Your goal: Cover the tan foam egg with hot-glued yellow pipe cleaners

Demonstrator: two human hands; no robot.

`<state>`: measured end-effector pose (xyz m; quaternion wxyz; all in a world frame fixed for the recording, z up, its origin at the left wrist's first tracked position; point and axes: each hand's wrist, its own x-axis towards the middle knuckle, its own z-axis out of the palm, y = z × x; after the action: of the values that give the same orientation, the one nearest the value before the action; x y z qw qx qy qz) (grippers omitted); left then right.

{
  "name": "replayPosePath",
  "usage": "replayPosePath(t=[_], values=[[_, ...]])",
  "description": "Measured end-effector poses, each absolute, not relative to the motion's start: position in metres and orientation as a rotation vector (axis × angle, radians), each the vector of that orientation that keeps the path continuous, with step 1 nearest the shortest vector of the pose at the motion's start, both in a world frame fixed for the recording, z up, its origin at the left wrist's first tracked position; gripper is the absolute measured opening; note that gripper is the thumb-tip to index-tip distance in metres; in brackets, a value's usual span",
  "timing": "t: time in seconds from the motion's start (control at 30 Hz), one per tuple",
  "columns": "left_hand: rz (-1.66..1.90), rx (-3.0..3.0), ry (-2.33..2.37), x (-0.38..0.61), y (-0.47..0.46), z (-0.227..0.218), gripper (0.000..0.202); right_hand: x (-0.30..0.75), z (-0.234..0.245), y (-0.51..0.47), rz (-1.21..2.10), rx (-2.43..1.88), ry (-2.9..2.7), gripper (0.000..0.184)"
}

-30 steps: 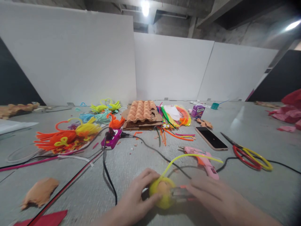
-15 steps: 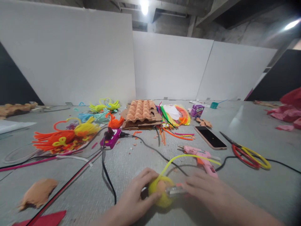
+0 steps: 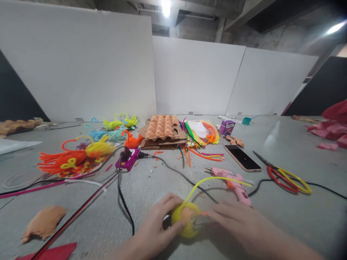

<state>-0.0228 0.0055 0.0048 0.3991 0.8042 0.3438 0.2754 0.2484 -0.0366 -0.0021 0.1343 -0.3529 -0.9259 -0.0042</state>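
My left hand [image 3: 159,220] is closed around a yellow-wrapped egg-carton cup [image 3: 191,229], thumb in front and fingers behind. Tan cardboard shows in the cup's middle. A loose yellow pipe cleaner [image 3: 208,178] rises from it and arcs to the right. In my closed right hand [image 3: 233,220] is a small metal tool [image 3: 200,221] with an orange-red part; its kind is too blurred to tell. The tool's metal tip meets the cup's right side. Just behind my right hand lies a pink glue gun [image 3: 235,180].
Scissors [image 3: 287,180] and a phone [image 3: 242,158] lie at right. An egg tray [image 3: 164,127] sits at the back beside pipe cleaners [image 3: 211,131]. Left are a purple power adapter [image 3: 128,160], cables, orange pipe-cleaner pieces [image 3: 66,160] and a torn cardboard piece [image 3: 45,222].
The metal tool has shifted slightly against the cup, and my right hand has moved a little left. The pipe cleaner's free end has moved slightly left. My left hand keeps its hold.
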Motion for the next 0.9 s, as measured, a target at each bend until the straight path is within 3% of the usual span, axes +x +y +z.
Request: replayPosePath(t=[0.27, 0.67, 0.9], values=[[0.698, 2.007, 0.864, -0.025, 0.004, 0.003, 0.023, 0.252, -0.003, -0.04, -0.141, -0.907, -2.582, 0.039], [0.705, 2.027, 0.844, -0.025, 0.005, 0.0, 0.025, 0.249, 0.004, -0.045, 0.107, -1.064, -2.561, 0.045], [0.664, 2.001, 0.83, -0.025, 0.005, 0.003, 0.029, 0.317, 0.038, -0.061, -0.35, -1.508, -2.05, 0.037]])
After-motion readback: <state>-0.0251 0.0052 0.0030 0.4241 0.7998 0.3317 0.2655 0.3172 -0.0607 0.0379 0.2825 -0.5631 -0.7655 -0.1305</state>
